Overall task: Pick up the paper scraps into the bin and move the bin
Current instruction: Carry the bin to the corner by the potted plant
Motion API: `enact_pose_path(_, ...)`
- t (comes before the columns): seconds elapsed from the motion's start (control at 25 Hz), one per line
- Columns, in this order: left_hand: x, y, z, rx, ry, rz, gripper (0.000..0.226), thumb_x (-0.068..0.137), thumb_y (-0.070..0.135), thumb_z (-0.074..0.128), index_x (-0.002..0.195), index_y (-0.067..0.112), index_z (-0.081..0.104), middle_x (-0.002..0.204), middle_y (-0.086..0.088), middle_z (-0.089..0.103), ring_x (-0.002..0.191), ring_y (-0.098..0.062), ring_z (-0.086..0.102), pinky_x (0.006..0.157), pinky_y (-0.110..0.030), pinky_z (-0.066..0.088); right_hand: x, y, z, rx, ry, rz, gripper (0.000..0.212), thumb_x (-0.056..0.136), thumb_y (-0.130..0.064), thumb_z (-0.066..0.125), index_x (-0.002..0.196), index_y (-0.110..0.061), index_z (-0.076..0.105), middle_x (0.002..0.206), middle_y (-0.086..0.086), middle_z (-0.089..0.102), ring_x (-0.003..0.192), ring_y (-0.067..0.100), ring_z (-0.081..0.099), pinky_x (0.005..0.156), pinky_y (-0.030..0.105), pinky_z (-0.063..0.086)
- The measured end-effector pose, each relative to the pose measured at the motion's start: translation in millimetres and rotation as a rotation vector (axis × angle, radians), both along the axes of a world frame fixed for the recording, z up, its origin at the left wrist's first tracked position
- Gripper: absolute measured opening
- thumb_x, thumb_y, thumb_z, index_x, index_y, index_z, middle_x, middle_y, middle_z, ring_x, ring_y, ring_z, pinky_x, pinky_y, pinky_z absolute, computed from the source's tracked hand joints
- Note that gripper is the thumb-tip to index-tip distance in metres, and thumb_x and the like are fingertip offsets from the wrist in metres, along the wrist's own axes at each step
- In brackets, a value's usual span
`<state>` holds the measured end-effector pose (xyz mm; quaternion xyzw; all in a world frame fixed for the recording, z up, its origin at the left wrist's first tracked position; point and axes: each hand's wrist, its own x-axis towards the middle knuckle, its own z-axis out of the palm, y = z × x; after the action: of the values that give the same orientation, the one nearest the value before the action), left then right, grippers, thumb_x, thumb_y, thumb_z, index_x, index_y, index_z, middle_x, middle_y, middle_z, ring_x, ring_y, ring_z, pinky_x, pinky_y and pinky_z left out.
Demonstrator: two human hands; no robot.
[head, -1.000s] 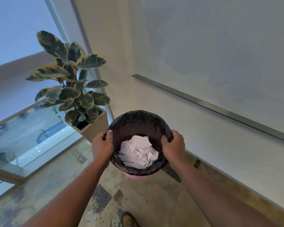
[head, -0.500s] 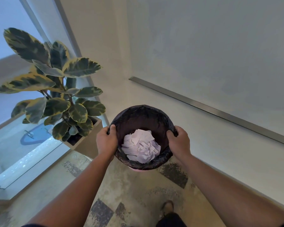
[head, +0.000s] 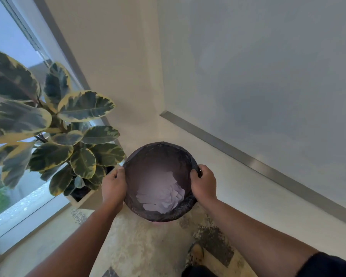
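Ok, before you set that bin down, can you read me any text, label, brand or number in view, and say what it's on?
No readable text anywhere in view.
bin: black liner, no label showing.
paper scraps: look blank, though blurred.
plant pot: plain.
wall: bare.

Pale mottled stone floor [head: 140, 242] with dark patches; stood directly on it, a square planter [head: 88, 198] and a shoe [head: 196, 254].

Potted plant [head: 54, 136] crowding the bin [head: 158, 154] at frame left, wall [head: 248, 76] close behind, open floor [head: 144, 246] below.
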<state>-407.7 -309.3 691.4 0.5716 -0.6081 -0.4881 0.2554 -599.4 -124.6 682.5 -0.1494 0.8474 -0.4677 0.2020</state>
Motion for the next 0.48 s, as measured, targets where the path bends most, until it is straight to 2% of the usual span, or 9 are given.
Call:
enact_pose_path(0.2,-24,-30,-8,0.084,-0.001,0.055,0.055,0.106,0.042,0.045,0.085,-0.008,0.057,0.072,-0.013,0.053,0.067,-0.023,0.049,0.063,-0.037,0.039,-30,-38,-14,0.036,-0.027,0.035,0.025,0.099,-0.030,0.049,0.075,-0.023,0.050,0.073,0.002,0.053,0.064,0.019,0.050,0.056,0.031,0.033)
enact_pose_path(0.36,-29,-51,-20,0.107,-0.006,0.048,0.052,0.105,0.037,0.047,0.081,-0.009,0.052,0.070,-0.010,0.049,0.066,-0.021,0.045,0.062,-0.037,0.036,-35,-54,-21,0.068,-0.057,0.020,0.027,0.101,-0.026,0.050,0.081,-0.008,0.056,0.076,0.016,0.058,0.064,0.022,0.050,0.058,0.034,0.034)
enact_pose_path(0.48,-31,-78,-41,0.161,-0.040,0.032,0.054,0.096,0.042,0.049,0.080,-0.010,0.051,0.070,-0.011,0.048,0.067,-0.022,0.045,0.061,-0.038,0.037,-34,-65,-29,0.101,-0.090,-0.010,0.027,0.100,-0.026,0.050,0.083,-0.006,0.056,0.076,0.018,0.058,0.065,0.023,0.051,0.059,0.035,0.034)
